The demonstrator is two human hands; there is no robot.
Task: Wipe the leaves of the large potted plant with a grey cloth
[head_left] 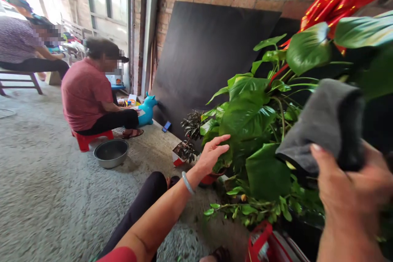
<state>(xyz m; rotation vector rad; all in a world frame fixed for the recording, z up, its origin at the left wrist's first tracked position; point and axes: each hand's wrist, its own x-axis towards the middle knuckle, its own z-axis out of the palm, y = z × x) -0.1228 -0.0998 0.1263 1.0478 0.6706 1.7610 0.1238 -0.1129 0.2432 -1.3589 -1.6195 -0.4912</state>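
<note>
My left hand [211, 154], with a pale bangle [188, 183] on its wrist, reaches to the edge of a large green leaf [245, 120]. Its index finger and thumb are stretched out and apart, and nothing shows between them. A folded grey cloth [316, 125] is gripped in my right hand [353, 188], in front of the leafy potted plant [267, 168]. The thumb presses on the cloth's near side; the other fingers are partly hidden behind it. A broad leaf [267, 172] hangs just left of the cloth.
A red ribbon bow [340, 8] tops the plant. Dark boards [211, 53] lean on the brick wall. At left a person in a pink shirt [87, 94] sits on a red stool [82, 141] near a grey basin [111, 153] and a blue toy animal [147, 110]. A red bag [260, 241] stands below.
</note>
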